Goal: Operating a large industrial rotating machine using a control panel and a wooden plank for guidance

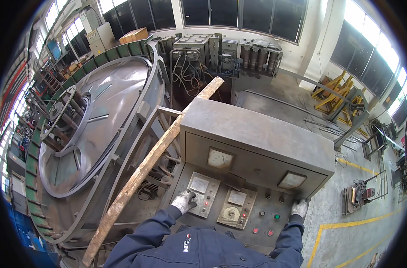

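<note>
Head: left hand (183,202) fingers curled closed on the knob (193,200), left panel (204,195). Right hand (299,208) at console (257,123) edge; can't tell grip. Risks: bulky glove could overturn the knob; right sleeve (287,239) could bump a red button (270,232).

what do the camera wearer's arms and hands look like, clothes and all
The left sleeve and right sleeve are long and dark navy blue, with creased cloth. The left hand and right hand wear whitish-grey gloves that look knitted.
</note>
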Available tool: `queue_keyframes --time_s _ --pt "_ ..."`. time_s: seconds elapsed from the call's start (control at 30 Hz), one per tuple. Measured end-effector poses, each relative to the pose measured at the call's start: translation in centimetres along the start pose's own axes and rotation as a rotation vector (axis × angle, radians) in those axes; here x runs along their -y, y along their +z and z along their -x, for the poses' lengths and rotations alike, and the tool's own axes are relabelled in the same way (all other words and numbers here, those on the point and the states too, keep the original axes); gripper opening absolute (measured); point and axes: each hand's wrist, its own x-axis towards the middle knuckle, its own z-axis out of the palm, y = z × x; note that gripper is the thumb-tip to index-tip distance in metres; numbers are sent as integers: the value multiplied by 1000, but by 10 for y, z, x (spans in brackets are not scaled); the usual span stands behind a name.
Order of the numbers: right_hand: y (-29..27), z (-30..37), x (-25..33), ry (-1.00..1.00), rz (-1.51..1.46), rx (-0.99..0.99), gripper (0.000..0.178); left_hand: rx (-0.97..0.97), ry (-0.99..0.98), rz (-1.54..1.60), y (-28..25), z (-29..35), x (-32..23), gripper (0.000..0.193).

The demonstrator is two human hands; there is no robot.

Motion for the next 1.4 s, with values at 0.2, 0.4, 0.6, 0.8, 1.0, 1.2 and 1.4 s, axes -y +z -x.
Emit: queue_keyframes --time_s 0.2,0.4,0.6,0.8,1.0,1.2,1.4 --pt "6 1 -1 -13 -19 -78 38 -6 -10 33 -7 3 -8 41" --pt "23 -2 -8 -53 -15 -165 36 23 -26 24 -7 1 -7 42" --pt "10 2 -3 65 -95 -94 39 32 -13 9 -8 1 -9 42" --pt "-49 41 48 80 -89 -76 44 30 0 0 -8 4 -3 41" --pt "-68 118 107 -166 -456 -158 40 1 131 -8 -8 0 4 38" --pt "-72 201 180 -314 -570 8 33 24 181 -4 -11 -1 8 35" --pt "-66 251 213 -308 -446 230 49 44 231 -4 -11 -4 14 33"
